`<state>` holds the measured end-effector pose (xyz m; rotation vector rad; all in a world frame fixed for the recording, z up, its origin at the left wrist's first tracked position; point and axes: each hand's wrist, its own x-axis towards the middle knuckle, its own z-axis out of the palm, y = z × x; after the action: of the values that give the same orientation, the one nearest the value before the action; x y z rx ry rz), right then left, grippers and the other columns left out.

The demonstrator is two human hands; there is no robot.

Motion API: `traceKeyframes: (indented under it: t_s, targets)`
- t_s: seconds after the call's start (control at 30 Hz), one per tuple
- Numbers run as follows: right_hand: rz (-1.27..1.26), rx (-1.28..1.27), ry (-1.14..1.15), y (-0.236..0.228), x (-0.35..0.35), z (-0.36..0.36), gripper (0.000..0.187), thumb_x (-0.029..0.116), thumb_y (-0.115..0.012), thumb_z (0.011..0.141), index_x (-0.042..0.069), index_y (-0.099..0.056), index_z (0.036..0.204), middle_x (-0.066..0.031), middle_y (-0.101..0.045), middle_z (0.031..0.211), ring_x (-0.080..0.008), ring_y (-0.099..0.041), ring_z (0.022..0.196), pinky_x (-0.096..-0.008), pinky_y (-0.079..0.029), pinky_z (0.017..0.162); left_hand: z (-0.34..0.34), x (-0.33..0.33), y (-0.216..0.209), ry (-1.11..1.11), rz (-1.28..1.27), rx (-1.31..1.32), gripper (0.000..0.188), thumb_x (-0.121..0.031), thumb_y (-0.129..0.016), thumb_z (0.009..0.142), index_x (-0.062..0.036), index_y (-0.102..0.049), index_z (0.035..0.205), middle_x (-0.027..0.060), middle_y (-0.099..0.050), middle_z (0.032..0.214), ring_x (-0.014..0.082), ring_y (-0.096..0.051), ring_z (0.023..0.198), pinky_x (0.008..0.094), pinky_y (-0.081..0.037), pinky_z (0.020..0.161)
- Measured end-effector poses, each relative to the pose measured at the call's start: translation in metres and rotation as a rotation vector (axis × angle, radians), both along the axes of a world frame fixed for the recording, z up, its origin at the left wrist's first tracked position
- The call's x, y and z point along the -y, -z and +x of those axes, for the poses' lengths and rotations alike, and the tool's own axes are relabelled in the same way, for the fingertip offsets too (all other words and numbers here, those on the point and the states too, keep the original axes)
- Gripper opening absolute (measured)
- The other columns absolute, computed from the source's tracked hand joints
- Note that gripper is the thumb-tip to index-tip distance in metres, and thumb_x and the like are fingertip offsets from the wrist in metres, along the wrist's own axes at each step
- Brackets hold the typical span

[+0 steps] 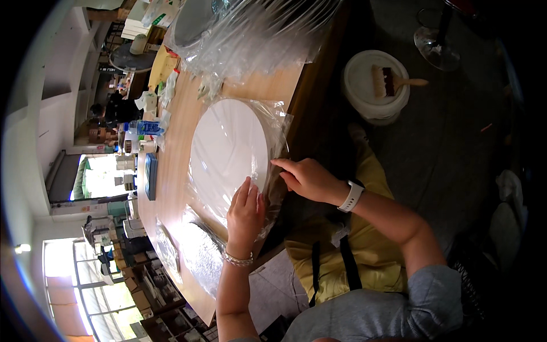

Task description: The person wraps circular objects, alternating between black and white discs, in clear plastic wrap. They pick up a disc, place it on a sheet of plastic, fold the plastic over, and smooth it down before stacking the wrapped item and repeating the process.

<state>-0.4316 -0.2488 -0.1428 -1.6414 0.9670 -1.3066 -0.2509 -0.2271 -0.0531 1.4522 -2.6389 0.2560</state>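
Note:
A large white round disc (225, 151) wrapped in clear plastic film lies on the wooden table (176, 114). My left hand (246, 214) rests flat on the disc's near edge, fingers together, pressing the film. My right hand (305, 178), with a white watch on the wrist, touches the disc's right rim where the film (279, 122) folds over the side, its fingers pinching at the film. A beaded bracelet sits on my left wrist.
More crumpled clear film (250, 34) covers another round object at the far end of the table. A roll of film (199, 253) lies near my left arm. A white bucket (376, 85) with a brush on its lid stands on the floor. Bottles and a blue box line the table's left side.

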Motion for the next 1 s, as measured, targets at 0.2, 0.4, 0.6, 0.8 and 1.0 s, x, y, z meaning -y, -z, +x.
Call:
traceKeyframes:
  t_s: [0.2, 0.4, 0.6, 0.8, 1.0]
  targets:
    - [0.036, 0.025, -0.03, -0.004, -0.001, -0.003, 0.031, 0.01, -0.053, 0.084, 0.001, -0.054, 0.114, -0.02, -0.06, 0.068, -0.0366, -0.059, 0.062, -0.045, -0.047, 0.057, -0.003, 0.002, -0.001, -0.025, 0.015, 0.005, 0.019, -0.004, -0.064, 0.076, 0.0011, -0.063, 0.094, 0.0172, -0.062, 0.11, 0.0305, -0.065, 0.085, 0.0351, -0.054, 0.073]
    - [0.018, 0.041, -0.023, -0.002, 0.001, -0.002, 0.032, 0.008, -0.053, 0.084, 0.001, -0.053, 0.115, -0.0194, -0.059, 0.067, -0.0356, -0.059, 0.062, -0.0426, -0.047, 0.056, -0.009, 0.004, 0.0, -0.091, 0.044, -0.002, 0.02, -0.004, -0.064, 0.073, 0.0006, -0.062, 0.092, 0.0158, -0.063, 0.108, 0.0305, -0.066, 0.079, 0.0347, -0.055, 0.069]
    - [0.088, 0.095, -0.1, -0.007, -0.001, -0.007, 0.032, 0.006, -0.05, 0.088, 0.002, -0.052, 0.12, -0.0122, -0.063, 0.067, -0.0241, -0.062, 0.057, -0.0331, -0.048, 0.053, -0.003, 0.007, -0.002, -0.054, 0.033, -0.09, 0.019, -0.003, -0.063, 0.072, 0.0007, -0.061, 0.09, 0.0159, -0.064, 0.105, 0.028, -0.066, 0.074, 0.0332, -0.056, 0.064]
    - [0.6, 0.51, -0.373, -0.049, -0.007, 0.0, 0.035, 0.011, -0.043, 0.093, -0.005, -0.045, 0.123, -0.0121, -0.066, 0.092, -0.0162, -0.064, 0.06, -0.0252, -0.051, 0.051, 0.024, 0.012, -0.012, -0.1, 0.097, -0.367, 0.017, -0.002, -0.064, 0.073, 0.0008, -0.064, 0.09, 0.0145, -0.066, 0.099, 0.0237, -0.068, 0.072, 0.0297, -0.057, 0.061]
    - [0.96, 0.667, -0.482, -0.061, 0.028, 0.031, 0.028, 0.014, -0.046, 0.089, -0.006, -0.044, 0.109, -0.0137, -0.062, 0.093, -0.0212, -0.066, 0.067, -0.0255, -0.052, 0.048, 0.025, 0.005, -0.022, -0.103, 0.187, -0.449, 0.03, -0.001, -0.065, 0.076, 0.0008, -0.061, 0.105, 0.0167, -0.06, 0.114, 0.0281, -0.063, 0.097, 0.0329, -0.057, 0.072]
